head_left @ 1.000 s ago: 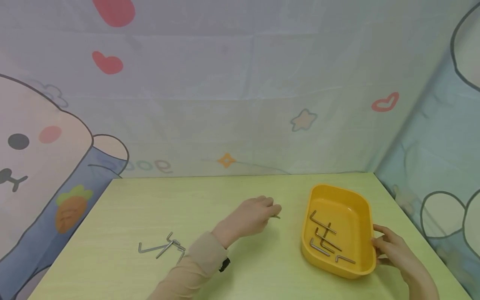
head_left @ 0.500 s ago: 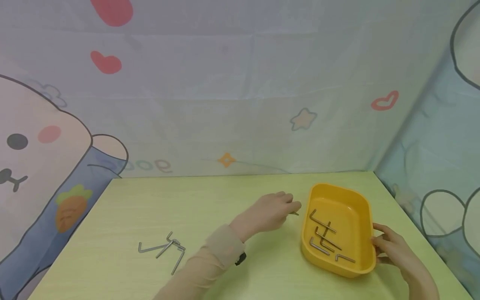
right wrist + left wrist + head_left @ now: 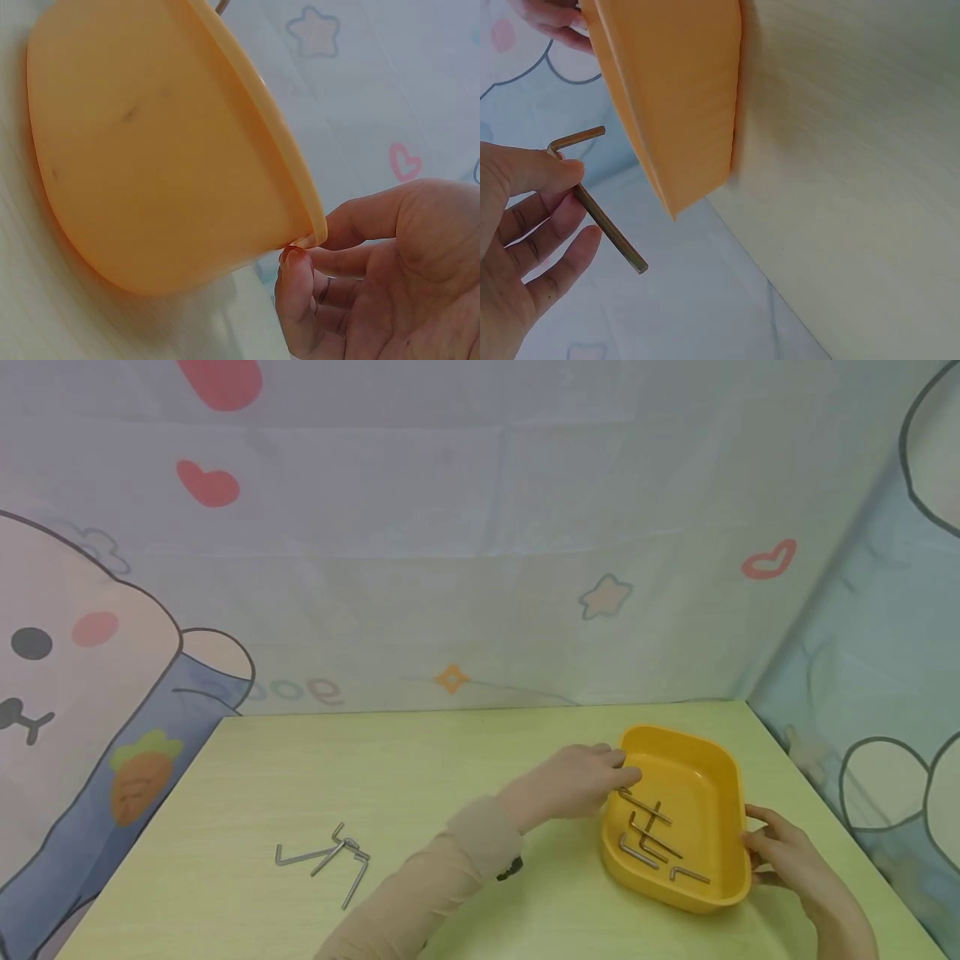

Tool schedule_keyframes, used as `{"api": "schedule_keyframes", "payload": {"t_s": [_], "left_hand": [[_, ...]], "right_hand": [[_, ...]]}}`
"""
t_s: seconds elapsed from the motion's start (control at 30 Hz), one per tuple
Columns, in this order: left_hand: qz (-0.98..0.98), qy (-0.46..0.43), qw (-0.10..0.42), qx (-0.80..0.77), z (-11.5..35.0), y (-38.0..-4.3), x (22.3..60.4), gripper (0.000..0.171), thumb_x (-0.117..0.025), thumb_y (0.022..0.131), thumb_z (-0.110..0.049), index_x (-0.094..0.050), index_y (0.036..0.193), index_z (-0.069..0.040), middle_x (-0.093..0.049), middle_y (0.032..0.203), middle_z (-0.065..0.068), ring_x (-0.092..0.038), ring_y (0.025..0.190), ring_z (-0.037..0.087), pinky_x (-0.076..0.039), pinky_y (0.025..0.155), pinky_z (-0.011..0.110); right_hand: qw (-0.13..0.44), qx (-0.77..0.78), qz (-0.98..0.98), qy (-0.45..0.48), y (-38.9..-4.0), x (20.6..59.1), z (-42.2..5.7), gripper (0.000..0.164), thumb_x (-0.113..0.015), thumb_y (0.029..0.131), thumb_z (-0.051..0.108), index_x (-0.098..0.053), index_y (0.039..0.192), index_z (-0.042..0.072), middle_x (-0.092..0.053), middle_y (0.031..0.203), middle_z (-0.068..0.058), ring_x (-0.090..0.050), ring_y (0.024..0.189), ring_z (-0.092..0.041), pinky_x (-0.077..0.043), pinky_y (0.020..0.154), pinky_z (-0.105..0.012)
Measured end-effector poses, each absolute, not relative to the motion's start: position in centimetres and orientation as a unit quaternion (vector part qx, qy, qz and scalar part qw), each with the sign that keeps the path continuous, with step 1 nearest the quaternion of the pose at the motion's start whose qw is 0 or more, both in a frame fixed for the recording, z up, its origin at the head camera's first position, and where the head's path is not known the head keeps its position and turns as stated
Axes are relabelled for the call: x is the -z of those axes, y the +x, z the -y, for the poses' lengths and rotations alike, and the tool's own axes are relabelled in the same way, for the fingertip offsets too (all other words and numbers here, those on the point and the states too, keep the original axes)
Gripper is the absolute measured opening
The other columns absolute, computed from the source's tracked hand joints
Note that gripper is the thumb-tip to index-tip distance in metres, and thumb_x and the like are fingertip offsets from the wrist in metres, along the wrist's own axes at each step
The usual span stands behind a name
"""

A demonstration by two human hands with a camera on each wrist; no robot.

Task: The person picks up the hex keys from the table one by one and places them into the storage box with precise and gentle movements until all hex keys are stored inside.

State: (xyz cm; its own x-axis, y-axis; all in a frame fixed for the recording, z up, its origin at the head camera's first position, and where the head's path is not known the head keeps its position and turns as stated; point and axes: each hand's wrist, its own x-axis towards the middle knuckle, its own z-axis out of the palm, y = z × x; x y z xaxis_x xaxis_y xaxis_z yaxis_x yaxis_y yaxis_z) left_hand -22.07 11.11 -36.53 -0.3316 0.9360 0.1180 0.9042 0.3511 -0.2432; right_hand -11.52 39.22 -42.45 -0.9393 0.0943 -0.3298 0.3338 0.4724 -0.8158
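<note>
at the near right of the table (image 3: 555, 910), in the head view i'm working from, the right hand (image 3: 787, 856) pinches the rim of the yellow tray (image 3: 701, 793) on its four o'clock side; the right wrist view confirms that grip. over on the near left, at about half past eight from the left hand (image 3: 577, 783), some loose hex keys (image 3: 327, 860) lie heaped on the table, overlapping, so i can't give a sure count. five hex keys in the tray (image 3: 651, 837) are bunched on its floor, mostly between six and nine o'clock, and the tray's long axis runs roughly twelve to six. a touch farther off, the left hand pinches one held hex key (image 3: 613, 232) between thumb and fingers, its fingertips overlapping the tray's ten o'clock rim. to my judgement everything turns on this: the inside of the tray lies at half past three from the left hand, just beside it. in the left wrist view the held hex key's long arm slants from eleven to five, its short arm bends toward two, and a gap parts it from the tray wall. i can't tell its height over the rim. at twelve, behind it all, hangs a printed cloth (image 3: 420, 527).
</note>
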Motion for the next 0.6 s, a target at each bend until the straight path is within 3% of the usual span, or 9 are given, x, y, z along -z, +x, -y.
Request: {"api": "schedule_keyframes", "payload": {"t_s": [0.2, 0.6], "left_hand": [[0.79, -0.593, 0.125, -0.099, -12.8, -22.2, 37.0, 0.036, -0.048, 0.096, -0.006, -0.058, 0.125, -0.025, -0.063, 0.102, -0.008, -0.055, 0.083, 0.006, -0.042, 0.066, 0.014], [0.775, -0.609, 0.073, -0.151, -16.6, -21.2, 38.0, 0.04, -0.05, 0.098, -0.013, -0.05, 0.133, -0.032, -0.059, 0.117, -0.011, -0.056, 0.096, 0.004, -0.047, 0.075, 0.015]], "right_hand": [[0.116, 0.498, -0.85, 0.126, -11.5, 42.5, -39.2, 0.059, -0.037, 0.102, 0.018, -0.013, 0.146, -0.012, -0.054, 0.088, 0.0, -0.058, 0.072, -0.008, -0.055, 0.067, -0.027], [0.113, 0.501, -0.85, 0.122, -11.5, 42.6, -39.2, 0.058, -0.036, 0.102, 0.017, -0.013, 0.146, -0.012, -0.053, 0.087, -0.001, -0.058, 0.072, -0.008, -0.056, 0.067, -0.027]]}}
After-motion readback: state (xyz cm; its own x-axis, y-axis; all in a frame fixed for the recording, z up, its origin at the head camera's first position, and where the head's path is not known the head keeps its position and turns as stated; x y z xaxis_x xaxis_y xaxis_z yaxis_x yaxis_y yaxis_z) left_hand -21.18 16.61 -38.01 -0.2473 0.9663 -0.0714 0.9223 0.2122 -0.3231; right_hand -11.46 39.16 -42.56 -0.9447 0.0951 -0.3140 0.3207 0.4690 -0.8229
